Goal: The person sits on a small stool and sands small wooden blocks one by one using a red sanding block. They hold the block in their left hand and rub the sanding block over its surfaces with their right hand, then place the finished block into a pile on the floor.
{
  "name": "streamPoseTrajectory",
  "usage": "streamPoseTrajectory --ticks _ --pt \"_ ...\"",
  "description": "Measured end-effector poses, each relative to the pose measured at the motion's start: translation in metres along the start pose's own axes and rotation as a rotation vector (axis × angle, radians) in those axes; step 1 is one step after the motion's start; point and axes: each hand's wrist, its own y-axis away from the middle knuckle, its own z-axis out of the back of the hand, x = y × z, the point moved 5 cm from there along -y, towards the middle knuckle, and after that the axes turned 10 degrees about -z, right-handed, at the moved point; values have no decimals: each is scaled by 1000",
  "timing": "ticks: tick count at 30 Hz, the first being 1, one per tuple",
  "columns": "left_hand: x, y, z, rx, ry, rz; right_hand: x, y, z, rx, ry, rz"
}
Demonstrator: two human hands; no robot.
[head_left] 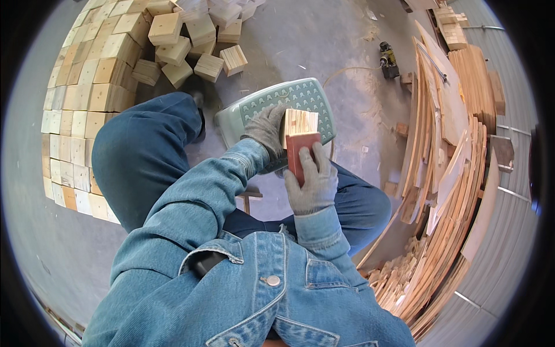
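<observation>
1. Left hand grips the block, fingers closed on its left side.
2. Right hand clasps the red pad against it—seemingly mid-work.
3. Left of the fingers: a stack, loose blocks—which are finished, I can't tell.

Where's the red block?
Head view, just right of centre: the red block is in the right hand, against the wooden block in the left hand.

The floor carries blocks, stacked and loose, a stool and a drill. Boards lie along its right.
</observation>
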Motion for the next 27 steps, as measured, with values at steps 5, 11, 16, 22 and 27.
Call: streamPoseTrajectory --ticks 5,11,16,22,27 --pt "-8 3 7 -22 -31 12 -5 -4 -3 -42 -15 24" --pt "-7 -2 6 21 -37 42 -2 -118 -27 -37 67 -87" --pt "-12 -3 11 41 -48 70 4 -154 -29 115 123 -185" --pt "-14 0 9 -6 7 -22 5 -70 -8 -32 144 -10" --pt "-14 4 10 -39 47 17 7 -18 4 85 128 -109"
